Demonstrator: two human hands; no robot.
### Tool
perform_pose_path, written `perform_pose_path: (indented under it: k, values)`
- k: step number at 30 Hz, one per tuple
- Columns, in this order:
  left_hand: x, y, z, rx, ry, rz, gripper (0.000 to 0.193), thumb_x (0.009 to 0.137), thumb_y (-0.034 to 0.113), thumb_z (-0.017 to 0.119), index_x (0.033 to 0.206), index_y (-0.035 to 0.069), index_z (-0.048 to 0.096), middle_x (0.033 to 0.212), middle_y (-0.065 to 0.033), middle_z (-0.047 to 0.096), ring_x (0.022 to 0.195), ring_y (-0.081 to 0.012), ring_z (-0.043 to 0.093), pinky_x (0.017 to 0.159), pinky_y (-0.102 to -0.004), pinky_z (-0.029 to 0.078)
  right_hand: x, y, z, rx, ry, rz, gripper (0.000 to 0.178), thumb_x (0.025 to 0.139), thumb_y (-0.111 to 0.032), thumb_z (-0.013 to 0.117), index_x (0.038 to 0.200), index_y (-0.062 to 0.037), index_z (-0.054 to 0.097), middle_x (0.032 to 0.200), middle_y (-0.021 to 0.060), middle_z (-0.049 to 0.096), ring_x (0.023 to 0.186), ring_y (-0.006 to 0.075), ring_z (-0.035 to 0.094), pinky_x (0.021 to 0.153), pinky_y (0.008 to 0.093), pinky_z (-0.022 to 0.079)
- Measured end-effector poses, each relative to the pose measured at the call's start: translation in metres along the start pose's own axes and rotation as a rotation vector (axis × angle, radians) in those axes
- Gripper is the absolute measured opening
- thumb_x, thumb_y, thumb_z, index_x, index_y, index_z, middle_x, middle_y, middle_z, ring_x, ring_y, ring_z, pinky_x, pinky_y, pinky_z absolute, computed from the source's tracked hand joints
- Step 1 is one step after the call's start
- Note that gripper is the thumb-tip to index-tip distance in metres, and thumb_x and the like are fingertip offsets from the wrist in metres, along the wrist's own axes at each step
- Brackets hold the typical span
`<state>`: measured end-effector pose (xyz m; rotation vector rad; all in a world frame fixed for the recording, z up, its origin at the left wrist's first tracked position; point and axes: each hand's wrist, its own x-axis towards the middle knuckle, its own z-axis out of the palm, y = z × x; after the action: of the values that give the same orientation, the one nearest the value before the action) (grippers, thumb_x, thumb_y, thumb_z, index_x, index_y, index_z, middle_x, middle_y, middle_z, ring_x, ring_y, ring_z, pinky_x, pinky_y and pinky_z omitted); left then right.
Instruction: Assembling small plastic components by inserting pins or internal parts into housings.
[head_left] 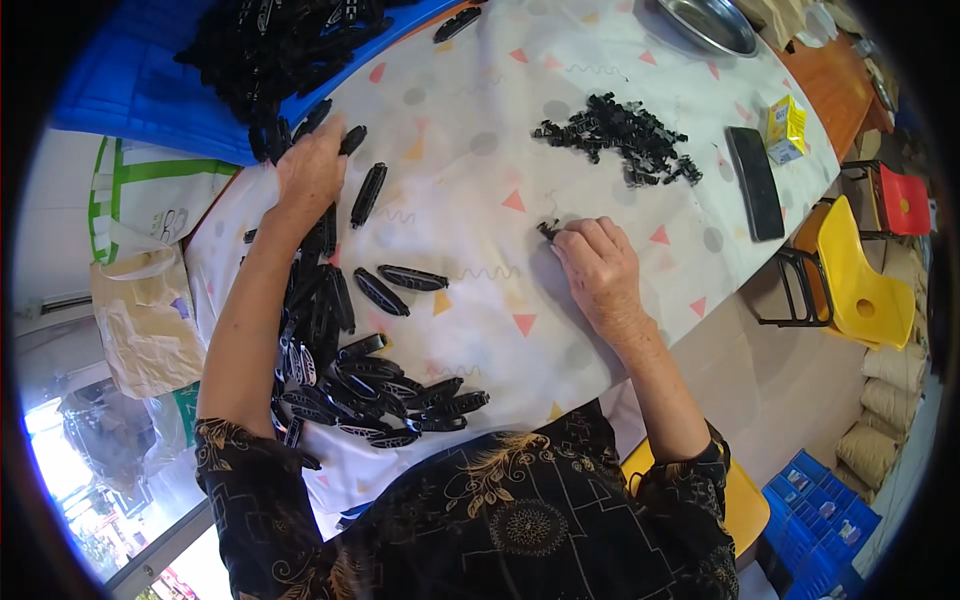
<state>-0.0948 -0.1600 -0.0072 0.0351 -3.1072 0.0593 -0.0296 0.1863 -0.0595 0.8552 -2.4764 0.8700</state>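
Note:
My left hand (312,172) is closed at the edge of the blue bag, with a long black oval plastic piece (352,140) jutting out by its fingers. Other such pieces lie right beside the fingertips, so its exact grip is partly hidden. A small black plastic clip (547,230) is pinched between the thumb and fingers of my right hand (598,265), just above the tablecloth. Farther off sits a heap of similar small black clips (625,135). Along my left forearm, many oval pieces (375,390) are piled, and a few lie apart, including one single oval piece (369,195).
The blue bag (140,105) at the far left holds a large black heap. A steel bowl (712,25), a black phone (755,185) and a yellow box (787,130) are toward the right of the patterned tablecloth (480,330). Beyond the table's right edge stands a yellow chair (865,290).

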Motion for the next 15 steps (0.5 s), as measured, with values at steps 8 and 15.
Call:
perform_pose_path:
  k: [8,15]
  values:
    - [0.003,-0.011,0.008,-0.022,-0.045,-0.076,0.031,0.077,0.009,0.060,0.104,0.002,0.048,0.094,-0.0207,0.063,0.090,-0.0387,0.061,0.077,-0.0459,0.047,0.010,-0.008,-0.005,0.085,-0.038,0.195,0.016,0.071,0.001,0.067,0.084,-0.0022,0.058,0.081,0.0099,0.059,0.075,0.0279,0.057,0.067,0.0385,0.047]
    - [-0.042,0.078,-0.036,-1.256,-0.301,-0.224,0.036,0.078,0.011,0.068,0.107,-0.001,0.049,0.088,-0.0123,0.064,0.077,-0.0238,0.067,0.063,-0.0303,0.052,-0.006,-0.003,-0.009,0.991,-0.079,0.777,0.009,0.082,-0.003,0.067,0.088,-0.0029,0.060,0.080,0.0047,0.063,0.072,0.0147,0.060,0.064,0.0282,0.047]
